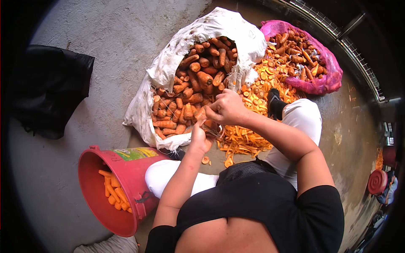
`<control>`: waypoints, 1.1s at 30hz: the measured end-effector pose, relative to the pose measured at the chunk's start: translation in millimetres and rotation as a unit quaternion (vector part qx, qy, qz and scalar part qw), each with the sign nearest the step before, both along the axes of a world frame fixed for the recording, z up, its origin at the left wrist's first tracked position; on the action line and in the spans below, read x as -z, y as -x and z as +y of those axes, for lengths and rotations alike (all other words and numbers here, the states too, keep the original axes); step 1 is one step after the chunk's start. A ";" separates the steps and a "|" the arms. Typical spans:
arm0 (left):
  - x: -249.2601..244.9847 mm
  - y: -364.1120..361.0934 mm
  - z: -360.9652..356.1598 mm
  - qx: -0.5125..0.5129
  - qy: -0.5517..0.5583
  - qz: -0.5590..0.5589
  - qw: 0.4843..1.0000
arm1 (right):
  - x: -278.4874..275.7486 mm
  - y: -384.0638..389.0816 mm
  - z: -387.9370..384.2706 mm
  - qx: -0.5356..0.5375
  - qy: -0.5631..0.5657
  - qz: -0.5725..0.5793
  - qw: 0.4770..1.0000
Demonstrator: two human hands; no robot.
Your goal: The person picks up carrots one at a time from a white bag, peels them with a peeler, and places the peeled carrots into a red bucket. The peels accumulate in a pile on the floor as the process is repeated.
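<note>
My left hand [201, 138] is closed around a carrot [201, 114], whose tip points up and away from me. Just beyond and to the right, my right hand [228, 108] is curled into a fist close to that carrot. What the right fist grips is hidden by its fingers. Both hands are over the near edge of a white woven sack [139, 107] full of unpeeled carrots [196, 86]. Below the right wrist, orange peelings [244, 139] lie heaped on the floor between my legs.
A red bucket [145, 177] with peeled carrots [114, 192] leans at my left knee. Beyond my right foot stands a pink sack [333, 76] holding carrots and scraps. Cut carrot ends [265, 76] lie between the sacks. Black cloth or plastic [55, 84] is at far left.
</note>
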State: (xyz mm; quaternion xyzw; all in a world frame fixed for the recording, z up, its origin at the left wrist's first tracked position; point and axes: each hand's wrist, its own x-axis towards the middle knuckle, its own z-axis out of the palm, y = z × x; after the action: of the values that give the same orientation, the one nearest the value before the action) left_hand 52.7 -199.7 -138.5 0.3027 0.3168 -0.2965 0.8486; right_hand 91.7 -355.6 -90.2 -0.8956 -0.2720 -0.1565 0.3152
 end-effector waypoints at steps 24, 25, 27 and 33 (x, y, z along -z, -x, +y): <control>-12.9 -0.7 11.2 0.099 -0.023 -0.099 0.990 | -16.3 -16.9 -7.8 0.028 -0.008 0.066 0.997; -15.8 -0.9 7.5 0.073 -0.022 -0.077 0.994 | -18.5 -10.7 -3.0 0.010 -0.025 0.035 0.999; -20.2 -0.6 0.3 0.024 -0.020 -0.030 0.999 | -12.3 -5.9 1.2 -0.005 -0.007 0.004 1.000; -11.0 -2.8 9.7 0.109 0.012 -0.085 0.990 | -5.4 -3.7 1.9 -0.001 0.000 0.004 1.000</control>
State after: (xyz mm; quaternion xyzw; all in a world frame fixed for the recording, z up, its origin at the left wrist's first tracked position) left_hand 55.5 -189.9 -127.5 0.3494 0.2054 -0.3641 0.8385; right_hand 95.4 -353.7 -84.8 -0.8959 -0.2714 -0.1530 0.3168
